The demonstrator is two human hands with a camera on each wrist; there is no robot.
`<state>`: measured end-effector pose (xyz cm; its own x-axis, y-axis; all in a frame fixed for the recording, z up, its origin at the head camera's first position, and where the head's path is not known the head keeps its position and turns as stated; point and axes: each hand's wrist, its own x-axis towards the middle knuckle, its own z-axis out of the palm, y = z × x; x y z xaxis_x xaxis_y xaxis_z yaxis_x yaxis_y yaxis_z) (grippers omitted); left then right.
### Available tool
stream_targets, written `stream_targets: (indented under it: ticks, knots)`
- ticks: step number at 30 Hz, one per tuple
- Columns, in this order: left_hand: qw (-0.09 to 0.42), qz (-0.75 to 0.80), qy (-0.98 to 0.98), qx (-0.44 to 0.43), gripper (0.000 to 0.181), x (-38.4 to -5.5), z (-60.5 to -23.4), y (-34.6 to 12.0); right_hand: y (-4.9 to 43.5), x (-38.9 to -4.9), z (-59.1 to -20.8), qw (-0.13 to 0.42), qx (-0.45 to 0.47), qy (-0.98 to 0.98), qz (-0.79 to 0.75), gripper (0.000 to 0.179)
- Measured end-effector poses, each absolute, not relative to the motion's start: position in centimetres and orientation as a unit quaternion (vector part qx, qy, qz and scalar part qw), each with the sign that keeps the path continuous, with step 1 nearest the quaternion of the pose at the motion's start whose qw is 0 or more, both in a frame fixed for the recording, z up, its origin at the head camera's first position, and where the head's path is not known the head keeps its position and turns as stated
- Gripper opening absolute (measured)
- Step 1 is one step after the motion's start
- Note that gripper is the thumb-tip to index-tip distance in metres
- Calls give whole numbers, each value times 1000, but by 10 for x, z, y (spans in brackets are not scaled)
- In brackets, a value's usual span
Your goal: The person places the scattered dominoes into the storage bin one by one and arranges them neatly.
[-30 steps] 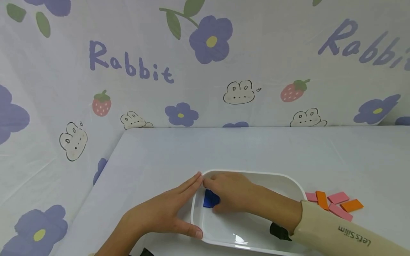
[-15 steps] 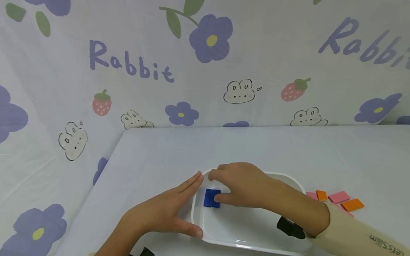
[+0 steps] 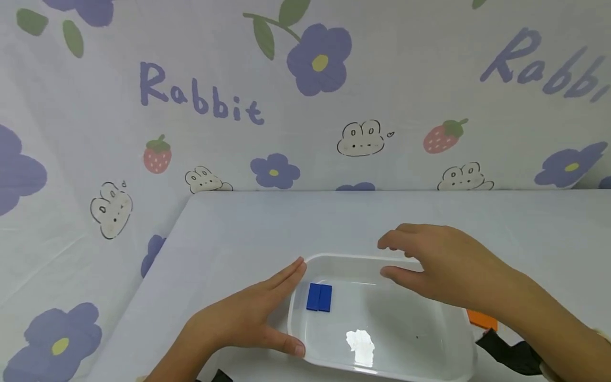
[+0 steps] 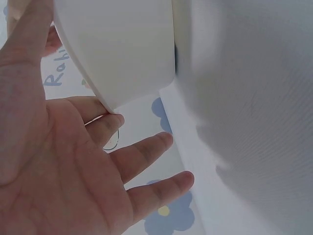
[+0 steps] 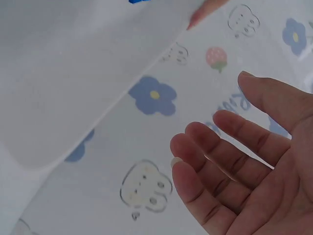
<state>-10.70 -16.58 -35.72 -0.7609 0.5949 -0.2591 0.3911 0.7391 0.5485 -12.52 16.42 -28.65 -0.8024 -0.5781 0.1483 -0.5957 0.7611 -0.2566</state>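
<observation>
Thumb and fingers apart, the right hand (image 3: pixel 448 263) hovers toward the far right of the white tray (image 3: pixel 396 339), withdrawn from two blue tiles (image 3: pixel 325 298) inside its left end, which the outspread left hand (image 3: pixel 248 314) touches.

The right hand (image 5: pixel 244 181) hangs apart from the tray (image 5: pixel 73 88), palm in sight, its fingers loosely bent and its thumb spread away from them. Within the tray a sliver of blue tile (image 5: pixel 139 1) shows, and at the tray's rim is part of the left hand (image 5: pixel 207 11). Beyond the tray, the pale cloth (image 5: pixel 112 142) bears blue flowers (image 5: pixel 146 93), line-drawn rabbits (image 5: pixel 146 181), a strawberry (image 5: pixel 215 57) and partly hidden lettering (image 5: pixel 237 104).
</observation>
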Motion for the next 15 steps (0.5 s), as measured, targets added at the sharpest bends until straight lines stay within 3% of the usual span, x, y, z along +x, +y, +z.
stream_targets:
  ticks: [9,15]
  knots:
    - [213,238,908,272,126,-107,-357,-165,216,-106,-288,121,271,-947,126,37]
    - [214,239,909,267,126,-107,-358,-164,237,-96,-296,100,219,-963,121,44]
